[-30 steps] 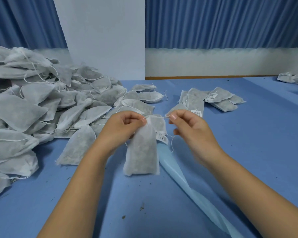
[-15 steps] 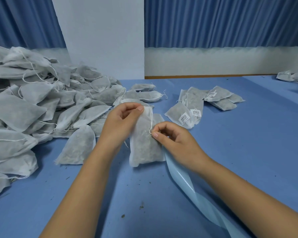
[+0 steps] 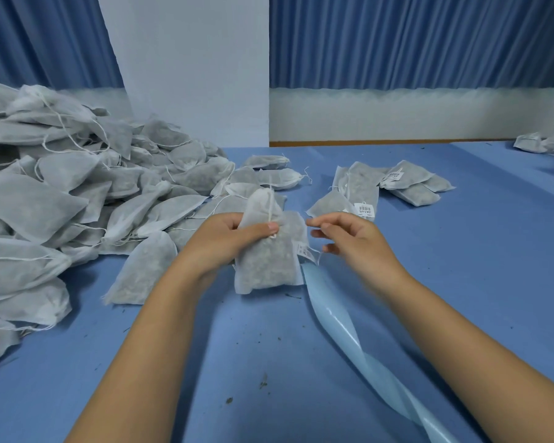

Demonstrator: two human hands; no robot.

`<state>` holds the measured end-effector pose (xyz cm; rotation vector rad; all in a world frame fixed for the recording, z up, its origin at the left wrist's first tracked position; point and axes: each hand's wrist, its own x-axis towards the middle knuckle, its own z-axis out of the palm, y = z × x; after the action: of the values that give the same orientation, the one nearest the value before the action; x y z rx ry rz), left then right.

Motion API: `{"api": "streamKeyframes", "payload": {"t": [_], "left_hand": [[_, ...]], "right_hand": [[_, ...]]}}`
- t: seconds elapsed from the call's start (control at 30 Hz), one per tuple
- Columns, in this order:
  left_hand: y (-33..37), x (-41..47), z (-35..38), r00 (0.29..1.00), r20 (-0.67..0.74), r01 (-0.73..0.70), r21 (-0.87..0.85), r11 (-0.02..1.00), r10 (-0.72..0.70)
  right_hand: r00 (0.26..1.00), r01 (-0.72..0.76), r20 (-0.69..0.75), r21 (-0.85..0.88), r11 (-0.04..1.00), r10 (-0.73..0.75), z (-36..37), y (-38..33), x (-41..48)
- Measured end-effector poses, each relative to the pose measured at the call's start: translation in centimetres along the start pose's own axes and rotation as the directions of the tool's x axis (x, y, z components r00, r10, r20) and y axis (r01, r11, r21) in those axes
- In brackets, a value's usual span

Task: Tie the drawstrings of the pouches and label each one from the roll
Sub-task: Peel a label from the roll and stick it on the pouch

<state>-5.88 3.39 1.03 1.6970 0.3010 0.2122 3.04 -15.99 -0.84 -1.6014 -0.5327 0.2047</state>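
My left hand (image 3: 227, 241) grips a white drawstring pouch (image 3: 266, 266) of dark filling, held upright just above the blue table (image 3: 461, 251). Its thumb presses the drawstring (image 3: 271, 212) against the pouch front. A small white label (image 3: 303, 251) hangs at the pouch's right edge. My right hand (image 3: 355, 241) hovers just right of the pouch, blurred, fingers loosely curled. A thin string end dangles by its lower fingertips, and I cannot tell whether it is pinched. A light blue label backing strip (image 3: 333, 327) trails from under the pouch toward the bottom right.
A big heap of white pouches (image 3: 77, 193) fills the left side. Several labelled pouches (image 3: 365, 193) lie beyond my right hand. A few more pouches (image 3: 544, 142) sit at the far right edge. A white pillar (image 3: 192, 68) and blue curtains stand behind.
My right hand has let go of the loop at the pouch front and moved right, away from the pouch. My left thumb now pins the drawstring on the pouch, which sits more upright.
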Motion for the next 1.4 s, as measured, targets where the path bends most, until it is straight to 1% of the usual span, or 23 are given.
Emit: {"api": "streamKeyframes", "payload": {"t": [0.07,0.13,0.2,0.33,0.43,0.57,0.73,0.8,0.87,0.9,1.0,1.1,1.17,1.2,1.27,1.33,1.37,1.4], "left_hand": [[0.0,0.1,-0.5,0.997,-0.01,0.076,-0.071,0.995,-0.077],[0.0,0.2,-1.0,0.99,-0.003,0.14,-0.117,0.983,-0.142],[-0.2,0.2,-1.3,0.979,0.02,0.203,-0.113,0.973,-0.202],[-0.5,0.2,-0.9,0.948,0.09,0.312,-0.072,0.947,-0.305],[-0.7,0.3,-0.4,0.937,0.139,0.334,-0.094,0.938,-0.32],[-0.7,0.5,-0.4,0.946,0.141,0.317,-0.217,0.923,-0.292],[-0.7,0.3,-0.2,0.941,0.232,0.313,-0.309,0.898,-0.248],[-0.8,0.3,-0.1,0.934,0.249,0.329,-0.329,0.885,-0.254],[-0.8,0.3,-0.2,0.931,0.259,0.341,-0.361,0.868,-0.258],[-0.9,0.3,-0.3,0.929,0.267,0.345,-0.378,0.859,-0.256],[-1.1,0.4,-0.3,0.922,0.301,0.357,-0.411,0.839,-0.245],[-1.3,0.5,-0.3,0.919,0.308,0.367,-0.431,0.824,-0.248],[-1.5,0.7,-0.5,0.924,0.288,0.357,-0.413,0.838,-0.252],[-1.4,0.7,-0.6,0.929,0.267,0.35,-0.397,0.849,-0.258],[-1.3,0.6,-0.8,0.939,0.224,0.327,-0.362,0.873,-0.259],[-1.3,0.7,-0.8,0.95,0.195,0.296,-0.302,0.906,-0.245],[-1.3,0.7,-0.7,0.955,0.185,0.275,-0.25,0.929,-0.233],[-1.3,0.7,-0.5,0.959,0.182,0.249,-0.183,0.951,-0.216]], "right_hand": [[0.998,-0.05,-0.039,-0.179,0.982,0.044,-0.6,0.6,0.5],[0.989,-0.141,-0.001,-0.264,0.954,0.145,-0.8,1.2,0.7],[0.972,-0.199,0.053,-0.318,0.927,0.227,-0.5,1.7,0.7],[0.969,-0.188,0.085,-0.355,0.916,0.232,0.0,1.7,0.4],[0.973,-0.167,0.094,-0.332,0.928,0.209,0.1,1.7,0.4],[0.985,-0.093,0.111,-0.289,0.953,0.13,0.2,1.6,0.3],[0.99,0.024,0.138,-0.26,0.965,0.013,0.5,1.7,-0.1],[0.993,0.083,0.11,-0.329,0.941,-0.05,0.6,1.8,-0.3],[0.989,0.148,0.061,-0.442,0.885,-0.135,0.6,1.8,-0.4],[0.983,0.181,0.06,-0.472,0.863,-0.174,0.5,1.8,-0.5],[0.96,0.275,0.091,-0.498,0.822,-0.266,0.7,1.5,-0.9],[0.943,0.322,0.104,-0.519,0.792,-0.315,1.1,1.2,-1.2],[0.941,0.333,0.106,-0.471,0.817,-0.322,1.0,0.9,-1.2],[0.945,0.322,0.088,-0.402,0.857,-0.314,0.9,0.6,-1.2],[0.96,0.272,-0.016,-0.213,0.938,-0.281,0.5,-0.1,-1.0],[0.965,0.222,-0.127,-0.075,0.972,-0.23,0.2,-0.5,-0.8],[0.969,0.197,-0.144,-0.05,0.979,-0.203,0.1,-0.7,-0.7],[0.976,0.17,-0.13,-0.049,0.984,-0.175,0.1,-0.8,-0.7]]}}
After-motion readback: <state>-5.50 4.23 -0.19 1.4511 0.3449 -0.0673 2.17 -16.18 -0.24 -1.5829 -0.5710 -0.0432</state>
